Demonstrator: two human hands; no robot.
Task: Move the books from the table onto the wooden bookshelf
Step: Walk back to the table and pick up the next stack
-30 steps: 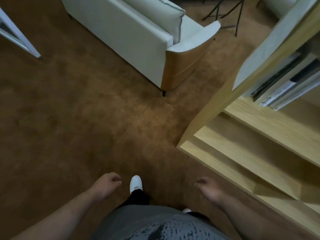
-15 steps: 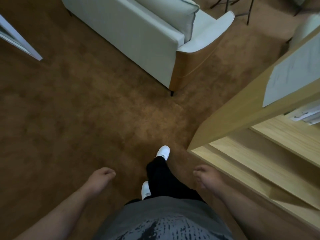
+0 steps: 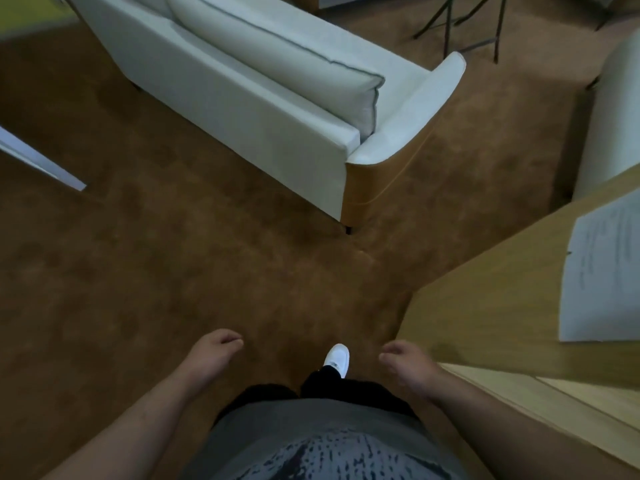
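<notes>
The wooden bookshelf (image 3: 491, 306) stands at my right, seen from above, with a white sheet of paper (image 3: 606, 271) lying on its top. No books and no table with books show in this view. My left hand (image 3: 214, 355) hangs at my side over the brown carpet, fingers loosely curled, holding nothing. My right hand (image 3: 408, 365) hangs just left of the bookshelf's corner, fingers loosely curled and empty too.
A white sofa (image 3: 263, 98) with a wooden arm panel stands ahead across the brown carpet (image 3: 138, 289). Thin dark metal legs (image 3: 450, 26) stand at the back right. A white slanted edge (image 3: 41, 164) juts in at the left. My white shoe (image 3: 337, 358) steps forward.
I have walked forward past the bookshelf. Its shelves and the books on them have slid out of view, and only its top shows now. Both hands stay empty and swing at my sides.
</notes>
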